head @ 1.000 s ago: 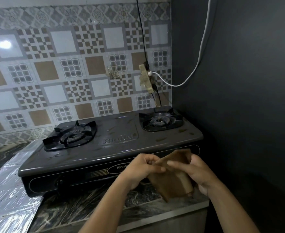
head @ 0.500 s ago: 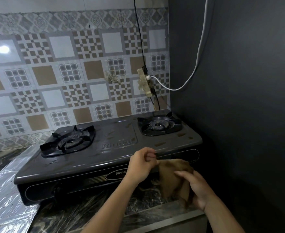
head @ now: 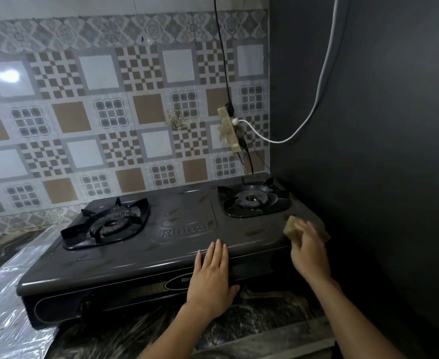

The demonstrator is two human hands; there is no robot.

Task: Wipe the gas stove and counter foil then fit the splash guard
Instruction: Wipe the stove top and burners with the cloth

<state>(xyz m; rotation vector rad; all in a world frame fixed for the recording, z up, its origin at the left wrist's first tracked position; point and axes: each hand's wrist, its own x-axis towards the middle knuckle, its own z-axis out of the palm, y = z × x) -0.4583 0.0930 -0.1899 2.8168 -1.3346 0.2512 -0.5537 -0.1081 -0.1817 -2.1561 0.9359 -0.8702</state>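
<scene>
While left hand (head: 211,278) lies flat on stove (head: 146,244), right hand (head: 309,252) presses cloth (head: 292,229).

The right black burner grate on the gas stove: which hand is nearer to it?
Right. The right hand presses a brown cloth just in front of the right black burner grate; the left hand lies flat on the stove's front edge, farther away.
</scene>
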